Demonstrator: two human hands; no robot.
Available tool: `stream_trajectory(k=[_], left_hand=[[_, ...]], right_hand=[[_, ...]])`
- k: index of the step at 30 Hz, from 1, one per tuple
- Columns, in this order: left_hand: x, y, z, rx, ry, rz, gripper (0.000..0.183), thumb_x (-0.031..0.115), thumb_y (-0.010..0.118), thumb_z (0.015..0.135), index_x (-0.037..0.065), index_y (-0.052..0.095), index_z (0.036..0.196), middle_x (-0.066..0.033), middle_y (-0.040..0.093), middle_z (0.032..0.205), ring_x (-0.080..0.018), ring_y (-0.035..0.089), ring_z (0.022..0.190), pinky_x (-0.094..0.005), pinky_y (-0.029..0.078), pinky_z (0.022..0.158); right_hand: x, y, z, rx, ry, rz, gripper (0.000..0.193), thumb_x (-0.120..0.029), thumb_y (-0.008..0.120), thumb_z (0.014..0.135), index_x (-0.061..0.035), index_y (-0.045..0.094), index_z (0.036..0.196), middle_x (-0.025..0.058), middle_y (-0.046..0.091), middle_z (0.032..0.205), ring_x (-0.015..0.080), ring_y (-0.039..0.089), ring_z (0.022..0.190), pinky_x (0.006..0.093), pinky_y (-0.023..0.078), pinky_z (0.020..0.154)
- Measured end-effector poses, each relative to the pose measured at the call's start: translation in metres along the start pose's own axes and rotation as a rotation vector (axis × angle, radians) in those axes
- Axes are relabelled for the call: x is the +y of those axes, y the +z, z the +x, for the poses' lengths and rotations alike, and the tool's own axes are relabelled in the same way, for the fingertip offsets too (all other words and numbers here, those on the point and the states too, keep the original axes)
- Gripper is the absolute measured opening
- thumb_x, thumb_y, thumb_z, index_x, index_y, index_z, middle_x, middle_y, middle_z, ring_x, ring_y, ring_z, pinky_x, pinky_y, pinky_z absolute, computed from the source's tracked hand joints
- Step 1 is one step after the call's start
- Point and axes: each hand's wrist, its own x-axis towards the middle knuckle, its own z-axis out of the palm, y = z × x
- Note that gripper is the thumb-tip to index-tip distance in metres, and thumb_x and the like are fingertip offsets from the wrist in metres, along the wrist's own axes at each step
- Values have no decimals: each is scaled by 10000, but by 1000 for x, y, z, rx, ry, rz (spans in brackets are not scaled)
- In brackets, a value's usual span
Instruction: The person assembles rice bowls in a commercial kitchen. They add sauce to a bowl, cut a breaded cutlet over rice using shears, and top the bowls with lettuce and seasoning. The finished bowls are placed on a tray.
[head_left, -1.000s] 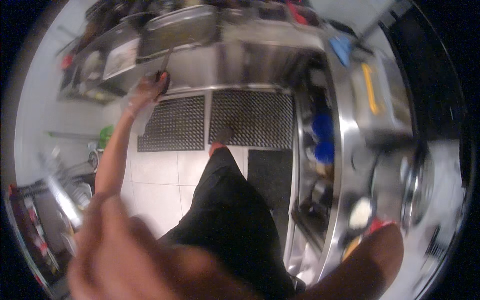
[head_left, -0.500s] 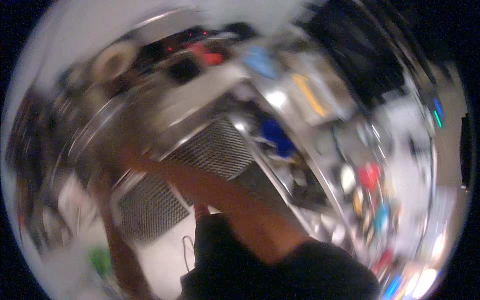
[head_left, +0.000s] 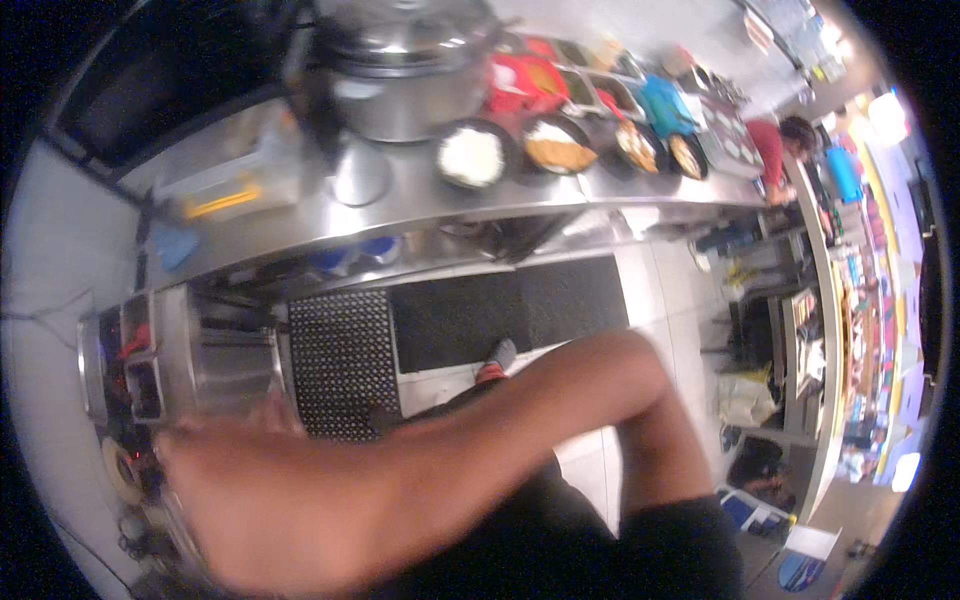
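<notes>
My right forearm crosses the lower part of the view from right to left. At its end my right hand [head_left: 240, 505] is smeared by motion, close to the lower left, and its fingers cannot be made out. Just beyond it is a blurred skin-coloured patch; whether it is part of my left hand I cannot tell. A curved metal rim [head_left: 185, 535] shows beside the right hand, and whether the hand touches it is unclear. The steel counter unit [head_left: 235, 365] lies just past the hand.
Along the far steel counter [head_left: 420, 218] stand a large lidded pot [head_left: 410, 95], a black bowl of rice [head_left: 472, 158], a bowl with rice and brown food [head_left: 560, 150], more filled bowls and a teal cloth [head_left: 665, 105]. A person [head_left: 768, 150] is at the right. Dark mats [head_left: 450, 320] cover the floor.
The view has swung left, so the counter of bowls now runs across the top. Both forearms showed before; now the right one fills the foreground and the left one is lost from sight.
</notes>
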Motion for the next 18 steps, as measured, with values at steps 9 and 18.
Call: stream_trajectory(k=[9, 18], left_hand=[[401, 122, 200, -921, -67, -1245, 560, 362, 594, 1023, 171, 384, 1506, -179, 555, 1380, -264, 661, 1060, -417, 542, 913], [528, 232, 252, -936, -363, -1637, 325, 261, 654, 982, 17, 604, 1191, -200, 709, 1023, -253, 716, 881, -391, 609, 740]], right_hand=[[-143, -237, -185, 273, 56, -253, 324, -141, 524, 909, 59, 586, 1157, 242, 658, 1078, 363, 679, 938, 450, 524, 752], [-195, -441, -307, 805, 741, -607, 424, -182, 482, 1014, -2, 556, 1390, 199, 652, 1322, 296, 681, 1131, 373, 517, 809]])
